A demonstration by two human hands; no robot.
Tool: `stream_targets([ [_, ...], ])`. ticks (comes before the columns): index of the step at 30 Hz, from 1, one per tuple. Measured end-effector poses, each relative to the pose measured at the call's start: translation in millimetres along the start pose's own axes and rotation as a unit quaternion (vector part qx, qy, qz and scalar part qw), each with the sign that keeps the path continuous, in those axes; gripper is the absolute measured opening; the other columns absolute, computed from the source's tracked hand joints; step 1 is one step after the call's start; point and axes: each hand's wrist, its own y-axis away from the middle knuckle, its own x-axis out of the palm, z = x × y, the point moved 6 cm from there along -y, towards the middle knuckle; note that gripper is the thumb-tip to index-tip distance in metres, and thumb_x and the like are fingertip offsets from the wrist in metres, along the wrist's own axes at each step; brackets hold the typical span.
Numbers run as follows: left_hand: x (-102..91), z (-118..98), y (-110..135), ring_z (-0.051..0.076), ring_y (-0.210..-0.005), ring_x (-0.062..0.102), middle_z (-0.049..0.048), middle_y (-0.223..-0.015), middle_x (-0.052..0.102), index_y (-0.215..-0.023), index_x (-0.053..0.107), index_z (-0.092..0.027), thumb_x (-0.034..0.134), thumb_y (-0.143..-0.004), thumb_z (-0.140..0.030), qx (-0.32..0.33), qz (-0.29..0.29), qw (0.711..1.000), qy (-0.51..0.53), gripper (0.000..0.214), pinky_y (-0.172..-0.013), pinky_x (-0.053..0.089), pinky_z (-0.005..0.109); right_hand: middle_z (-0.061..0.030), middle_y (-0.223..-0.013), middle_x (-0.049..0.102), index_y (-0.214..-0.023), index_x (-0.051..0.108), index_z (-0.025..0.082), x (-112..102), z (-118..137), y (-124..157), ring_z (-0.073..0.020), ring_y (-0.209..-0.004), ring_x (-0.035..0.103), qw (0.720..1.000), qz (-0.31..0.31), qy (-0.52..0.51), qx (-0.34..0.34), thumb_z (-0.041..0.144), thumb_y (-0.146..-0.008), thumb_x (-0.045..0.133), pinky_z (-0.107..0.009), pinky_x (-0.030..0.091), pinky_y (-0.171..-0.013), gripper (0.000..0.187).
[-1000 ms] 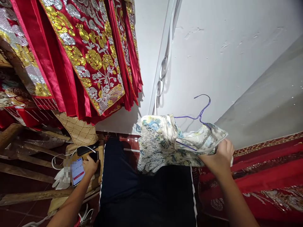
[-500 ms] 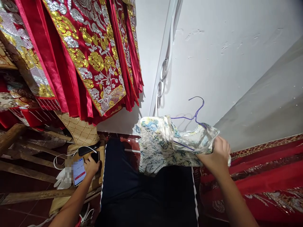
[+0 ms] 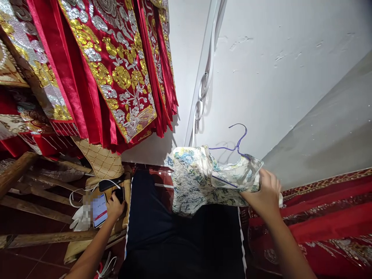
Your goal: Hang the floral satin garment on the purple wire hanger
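Observation:
My right hand (image 3: 267, 190) is closed on the shoulder end of a floral garment (image 3: 192, 182), white with blue, green and yellow print. A purple wire hanger (image 3: 238, 146) runs through its neckline, the hook sticking up. The garment hangs over my lap. Down at the left, my left hand (image 3: 115, 206) reaches onto a wooden stool (image 3: 127, 193), its thumb and fingers around a dark flat object (image 3: 118, 192) partly hidden by them. Beside the fingertips lies a phone (image 3: 99, 209) with a lit screen. A black device (image 3: 109, 184) with a white cable is just behind.
Red gowns with gold and silver sequins (image 3: 122, 77) hang at the upper left. Wooden poles (image 3: 49, 188) stand at the left. Red embroidered fabric (image 3: 328, 217) lies at the right. A white wall (image 3: 261, 77) with a metal scroll strip (image 3: 200, 89) rises ahead.
The view has shifted slightly. My right hand and the garment's right end have moved a little to the left. My left hand stays by the phone on the stool.

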Motion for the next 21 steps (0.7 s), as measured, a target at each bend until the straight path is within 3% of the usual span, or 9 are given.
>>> stream_targets([
  [3,-14.3,-15,5,0.044,-0.123,0.049,0.0278,-0.126,0.051,-0.141,0.031,-0.002,0.058,-0.082,-0.031,0.022,-0.014,0.999,0.021,0.070,-0.101,0.035,0.054,-0.0190,-0.130,0.053,-0.136,0.044,0.025,-2,3,-1,-0.0420,-0.121,0.048,1.000,0.007,0.002,0.003,0.043,-0.064,0.065,-0.050,0.035,-0.100,0.077],
  [6,-57.6,-75,16,0.033,-0.131,0.044,0.0194,-0.134,0.049,-0.140,0.036,-0.011,0.050,-0.090,-0.033,0.136,-0.053,0.985,0.095,0.056,-0.107,0.035,0.047,-0.0176,-0.131,0.052,-0.138,0.041,0.023,-3,15,-12,-0.0408,-0.122,0.048,1.000,0.014,0.000,-0.010,0.041,-0.063,0.066,-0.050,0.034,-0.101,0.081],
  [9,-140.9,-170,48,0.027,-0.124,0.051,0.0136,-0.131,0.053,-0.134,0.047,-0.019,0.049,-0.094,-0.034,0.329,-0.137,0.881,0.311,0.042,-0.105,0.041,0.042,-0.0158,-0.131,0.051,-0.143,0.038,0.022,-4,32,-38,-0.0382,-0.123,0.046,1.000,0.022,-0.001,-0.020,0.038,-0.063,0.066,-0.049,0.033,-0.103,0.086],
  [11,-192.1,-230,68,0.025,-0.123,0.052,0.0121,-0.130,0.054,-0.131,0.051,-0.021,0.053,-0.094,-0.032,0.388,-0.160,0.820,0.390,0.039,-0.106,0.042,0.041,-0.0159,-0.132,0.050,-0.145,0.037,0.022,-3,42,-61,-0.0378,-0.124,0.045,0.999,0.029,0.004,-0.015,0.037,-0.063,0.066,-0.049,0.032,-0.103,0.088],
  [13,-225.7,-281,76,0.024,-0.124,0.052,0.0125,-0.133,0.054,-0.132,0.050,-0.022,0.058,-0.092,-0.032,0.410,-0.154,0.776,0.454,0.042,-0.108,0.040,0.041,-0.0161,-0.131,0.049,-0.146,0.037,0.022,-2,53,-84,-0.0391,-0.123,0.044,0.999,0.038,0.005,-0.011,0.039,-0.064,0.068,-0.051,0.032,-0.102,0.089],
  [14,-233.6,-299,75,0.024,-0.126,0.051,0.0131,-0.137,0.051,-0.135,0.046,-0.023,0.061,-0.091,-0.032,0.398,-0.143,0.759,0.495,0.048,-0.109,0.040,0.042,-0.0161,-0.131,0.049,-0.146,0.036,0.022,-1,59,-95,-0.0399,-0.123,0.044,0.999,0.043,0.001,-0.013,0.041,-0.064,0.069,-0.052,0.032,-0.101,0.090],
  [16,-229.9,-325,65,0.024,-0.127,0.052,0.0154,-0.141,0.048,-0.141,0.036,-0.025,0.068,-0.086,-0.034,0.350,-0.084,0.736,0.573,0.065,-0.108,0.041,0.043,-0.0159,-0.129,0.049,-0.145,0.037,0.023,-1,72,-112,-0.0405,-0.121,0.044,0.998,0.052,-0.011,-0.023,0.043,-0.065,0.070,-0.053,0.033,-0.099,0.089],
  [19,-197.7,-346,56,0.025,-0.126,0.054,0.0172,-0.140,0.050,-0.142,0.029,-0.024,0.072,-0.082,-0.039,0.292,0.051,0.710,0.638,0.076,-0.105,0.044,0.043,-0.0150,-0.127,0.050,-0.145,0.038,0.024,-3,96,-129,-0.0397,-0.118,0.045,0.997,0.049,-0.035,-0.043,0.043,-0.065,0.071,-0.052,0.034,-0.097,0.088],
  [21,-178.9,-350,63,0.024,-0.124,0.057,0.0153,-0.135,0.057,-0.138,0.038,-0.022,0.072,-0.082,-0.041,0.291,0.120,0.699,0.642,0.069,-0.104,0.045,0.041,-0.0149,-0.126,0.050,-0.145,0.038,0.023,-5,112,-135,-0.0397,-0.118,0.045,0.996,0.043,-0.047,-0.061,0.043,-0.066,0.071,-0.053,0.034,-0.097,0.088],
])
